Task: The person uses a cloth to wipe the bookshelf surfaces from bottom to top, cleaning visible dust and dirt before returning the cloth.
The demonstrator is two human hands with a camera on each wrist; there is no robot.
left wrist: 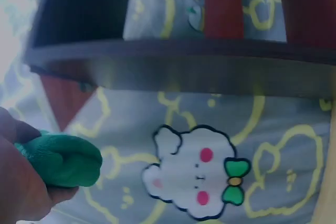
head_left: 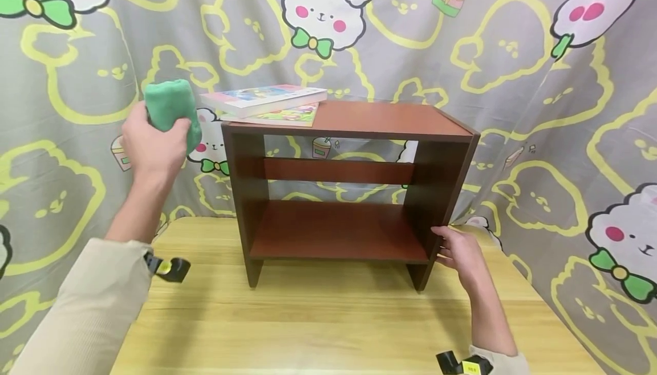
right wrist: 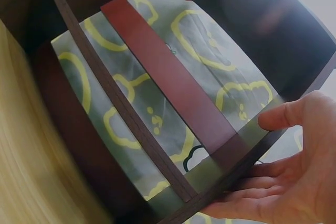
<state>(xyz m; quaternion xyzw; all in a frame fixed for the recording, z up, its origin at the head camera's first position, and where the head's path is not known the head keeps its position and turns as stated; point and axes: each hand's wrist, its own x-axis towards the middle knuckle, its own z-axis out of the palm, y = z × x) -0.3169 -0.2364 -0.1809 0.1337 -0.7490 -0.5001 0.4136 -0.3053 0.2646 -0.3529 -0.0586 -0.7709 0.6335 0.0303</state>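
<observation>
A small brown two-level shelf (head_left: 354, 118) stands upright on the wooden table. My left hand (head_left: 156, 144) is raised to the left of the shelf and grips a folded green cloth (head_left: 171, 110). In the left wrist view the bunched green cloth (left wrist: 63, 161) sits between thumb and fingers, apart from the shelf's side panel (left wrist: 199, 69). Low on the shelf's right side, my right hand (head_left: 462, 255) holds the side panel. The right wrist view shows that hand's thumb (right wrist: 278, 119) at the panel's inner side and the other fingers outside it.
Two books, a thick one (head_left: 267, 98) over a colourful one (head_left: 292, 115), lie at the shelf top's left end, with the upper one overhanging its edge. The light wooden table (head_left: 308, 329) extends in front. A patterned grey curtain (head_left: 410, 73) hangs behind and at both sides.
</observation>
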